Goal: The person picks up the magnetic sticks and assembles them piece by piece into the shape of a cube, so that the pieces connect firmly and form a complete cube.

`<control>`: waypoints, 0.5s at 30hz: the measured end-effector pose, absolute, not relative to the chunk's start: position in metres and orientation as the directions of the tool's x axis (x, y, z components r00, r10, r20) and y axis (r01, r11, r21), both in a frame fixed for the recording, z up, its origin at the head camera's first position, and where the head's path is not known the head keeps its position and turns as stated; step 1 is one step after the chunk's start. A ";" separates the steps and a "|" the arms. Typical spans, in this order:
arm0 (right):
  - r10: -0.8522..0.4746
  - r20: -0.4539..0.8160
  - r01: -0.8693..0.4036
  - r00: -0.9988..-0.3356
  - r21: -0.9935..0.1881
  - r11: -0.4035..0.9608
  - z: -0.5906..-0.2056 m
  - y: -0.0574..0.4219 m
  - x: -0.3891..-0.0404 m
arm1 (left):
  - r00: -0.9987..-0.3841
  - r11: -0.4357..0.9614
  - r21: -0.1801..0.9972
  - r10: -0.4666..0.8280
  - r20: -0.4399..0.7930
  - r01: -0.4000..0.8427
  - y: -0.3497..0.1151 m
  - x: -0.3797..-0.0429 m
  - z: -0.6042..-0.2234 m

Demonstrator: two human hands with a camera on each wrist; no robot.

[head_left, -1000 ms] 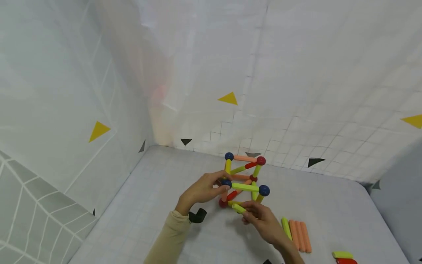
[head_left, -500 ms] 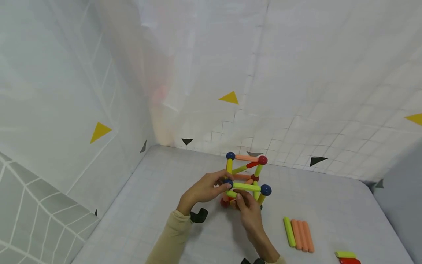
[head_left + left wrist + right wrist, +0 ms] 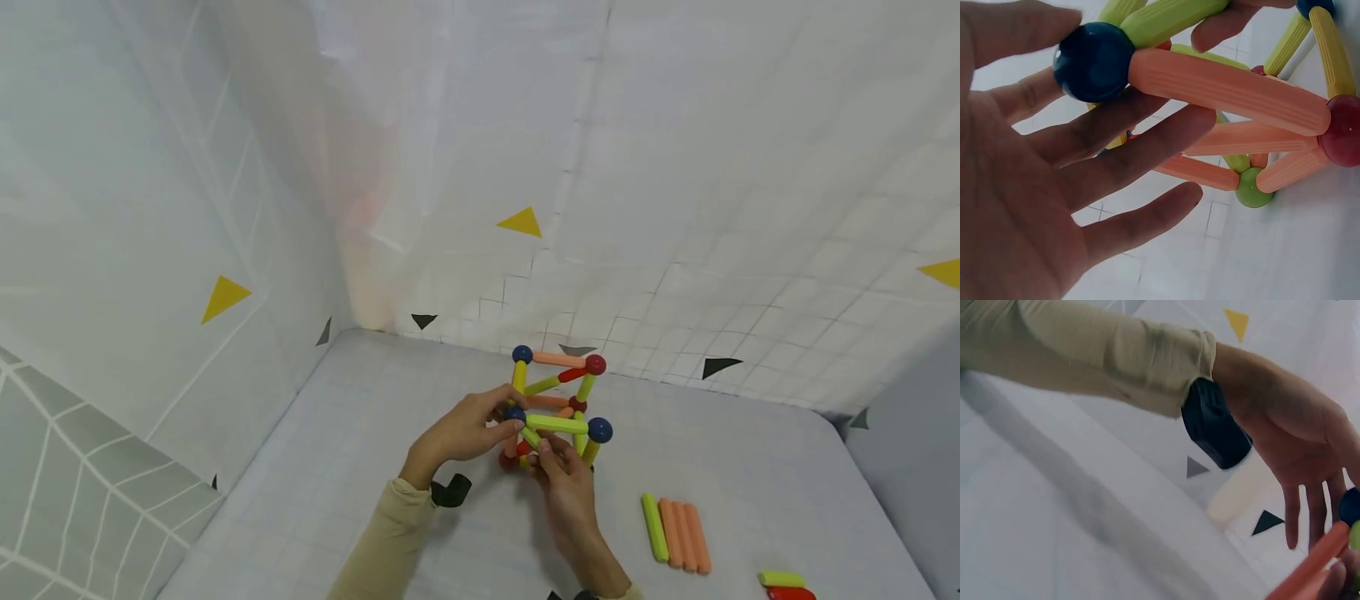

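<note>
A frame of magnetic rods and balls stands on the table, with a blue ball (image 3: 515, 417) at its near left upper corner. My left hand (image 3: 467, 429) holds that ball (image 3: 1094, 62), the thumb on it and other fingers spread behind. My right hand (image 3: 567, 483) pinches a short yellow-green rod (image 3: 531, 437) below the upper front rod (image 3: 557, 424). In the left wrist view this rod (image 3: 1175, 22) has its end at the blue ball. From the same ball an orange rod (image 3: 1229, 90) runs to a red ball (image 3: 1344, 130). The right wrist view catches only a right fingertip (image 3: 1334, 581).
Right of the frame lie a yellow-green rod (image 3: 655, 527) and several orange rods (image 3: 684, 536) side by side. Farther right are a short yellow-green rod (image 3: 782, 578) and a red piece (image 3: 792, 593). A white wall (image 3: 645, 317) rises behind the frame.
My right hand has moved left and up from in front of the frame, bringing the yellow-green rod to the blue ball. Its angle then shifted slightly. My left hand has stayed on the ball.
</note>
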State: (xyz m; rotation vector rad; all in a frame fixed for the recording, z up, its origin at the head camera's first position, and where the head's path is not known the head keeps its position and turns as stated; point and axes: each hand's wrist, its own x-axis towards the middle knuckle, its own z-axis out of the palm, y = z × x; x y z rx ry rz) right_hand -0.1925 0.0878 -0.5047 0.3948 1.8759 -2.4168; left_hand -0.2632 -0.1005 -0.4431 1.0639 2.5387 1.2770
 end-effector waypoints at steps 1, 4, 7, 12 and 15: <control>0.119 -0.227 0.194 -0.967 -0.952 -0.238 -0.504 0.089 -0.192 | -0.751 0.400 0.742 0.628 0.207 0.539 -0.100 -0.264 -0.444; 0.146 -0.196 0.176 -0.970 -0.974 -0.143 -0.503 0.093 -0.191 | -0.754 0.393 0.747 0.622 0.214 0.536 -0.099 -0.265 -0.446; 0.197 -0.127 0.134 -0.972 -0.991 0.027 -0.502 0.101 -0.188 | -0.757 0.382 0.757 0.615 0.220 0.530 -0.096 -0.266 -0.448; 0.272 0.189 0.001 -0.943 -0.820 0.573 -0.496 0.138 -0.171 | -0.759 0.366 0.772 0.612 0.222 0.520 -0.094 -0.267 -0.449; 0.248 0.102 0.136 -0.963 -0.612 0.779 -0.488 0.186 -0.168 | -0.755 0.347 0.781 0.614 0.229 0.519 -0.093 -0.268 -0.450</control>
